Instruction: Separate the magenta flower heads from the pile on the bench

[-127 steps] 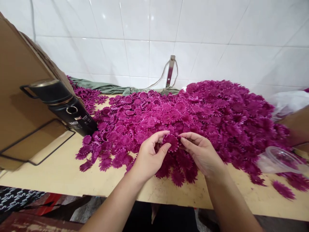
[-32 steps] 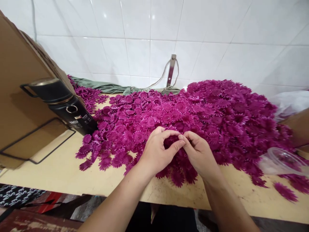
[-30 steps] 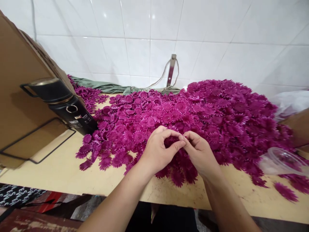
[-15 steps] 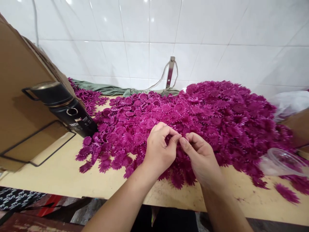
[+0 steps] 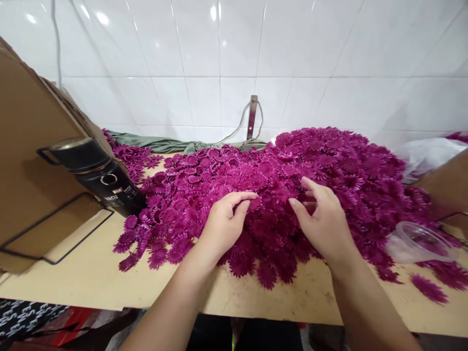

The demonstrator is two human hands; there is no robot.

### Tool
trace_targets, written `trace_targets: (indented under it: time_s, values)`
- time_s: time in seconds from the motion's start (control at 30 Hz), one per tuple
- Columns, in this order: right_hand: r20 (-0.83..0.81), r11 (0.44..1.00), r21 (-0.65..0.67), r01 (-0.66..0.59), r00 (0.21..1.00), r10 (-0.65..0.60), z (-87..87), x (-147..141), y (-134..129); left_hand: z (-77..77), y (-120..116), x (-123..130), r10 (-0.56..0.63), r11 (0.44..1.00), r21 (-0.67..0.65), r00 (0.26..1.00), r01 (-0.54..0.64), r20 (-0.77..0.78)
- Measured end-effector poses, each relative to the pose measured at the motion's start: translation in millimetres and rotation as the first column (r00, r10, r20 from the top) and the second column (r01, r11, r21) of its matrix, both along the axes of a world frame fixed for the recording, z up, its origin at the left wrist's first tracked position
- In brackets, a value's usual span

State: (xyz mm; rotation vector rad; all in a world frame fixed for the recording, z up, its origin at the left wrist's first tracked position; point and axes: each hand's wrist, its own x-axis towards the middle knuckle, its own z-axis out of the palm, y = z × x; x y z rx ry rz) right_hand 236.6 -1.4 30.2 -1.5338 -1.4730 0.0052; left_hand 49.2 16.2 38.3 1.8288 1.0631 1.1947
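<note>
A wide heap of magenta artificial flower heads (image 5: 219, 180) covers the middle of the table. Over its near part, my left hand (image 5: 228, 217) has its fingers stretched forward and the thumb close beneath the index finger. No held flower can be made out at its fingertips. My right hand (image 5: 323, 214) hovers to the right over the same heap, thumb and fingers apart, with nothing between them. Between the hands lie several loose flower heads.
A black bottle (image 5: 100, 173) stands at the left by a cardboard box (image 5: 32, 146) and a black wire frame (image 5: 80, 234). On the right are a clear plastic tub (image 5: 426, 243), a white plastic bag (image 5: 427, 153) and another box (image 5: 451, 183). Behind is a tiled wall (image 5: 197, 44).
My hands, joined at the fingertips before, have separated: the left moved left, the right moved right and its fingers opened. The camera view tilted up slightly.
</note>
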Motion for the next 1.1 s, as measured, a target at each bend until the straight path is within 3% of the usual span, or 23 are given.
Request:
trace_targets:
  time_s: [0.07,0.13,0.3,0.47,0.57,0.73,0.83,0.93,1.0,1.1]
  values:
    - [-0.03,0.995,-0.022,-0.095,0.995,0.094,0.7,-14.8,-8.9,-0.4,1.2,0.0,0.021,0.999,-0.043,0.998,-0.018,0.059]
    - [-0.177,0.966,-0.098,-0.24,0.959,0.22,0.9,-30.5,-16.4,0.7,2.0,0.7,0.022,0.996,-0.092,0.994,-0.012,0.104]
    - [-0.554,0.818,-0.137,-0.559,0.728,0.404,-3.1,-53.5,-17.6,-0.7,0.9,6.2,0.047,0.981,-0.195,0.969,0.002,0.244]
    - [-0.706,0.731,-0.08,-0.678,0.556,0.438,-6.8,-59.6,-13.4,-7.0,-1.3,9.2,-0.013,0.949,-0.286,0.923,0.132,0.385]
    - [-0.779,0.762,-0.027,-0.647,0.491,0.39,-9.2,-56.0,-12.6,-8.0,-2.8,6.0,-0.04,0.941,-0.287,0.904,0.177,0.425]
    - [-0.875,0.905,0.064,-0.421,0.412,0.253,-14.2,-27.8,-6.5,-7.7,-5.2,-7.1,-0.012,0.963,-0.235,0.891,0.132,0.454]
    - [-0.84,0.96,0.04,-0.278,0.51,0.183,-13.1,-14.1,-2.8,-8.0,-6.7,-11.2,-0.006,0.964,-0.237,0.897,0.123,0.442]
    - [-0.652,0.989,0.008,-0.145,0.749,0.115,-9.5,-16.2,-3.7,-7.5,-8.5,-9.7,-0.018,0.957,-0.26,0.918,0.131,0.396]
    - [-0.462,0.994,0.004,-0.11,0.881,0.099,-8.0,-24.0,-7.3,-6.8,-9.5,-7.3,-0.02,0.953,-0.275,0.929,0.129,0.368]
    - [-0.264,0.989,0.013,-0.149,0.953,0.147,-7.8,-37.9,-16.8,-6.6,-9.6,-4.0,-0.031,0.94,-0.307,0.932,0.15,0.36]
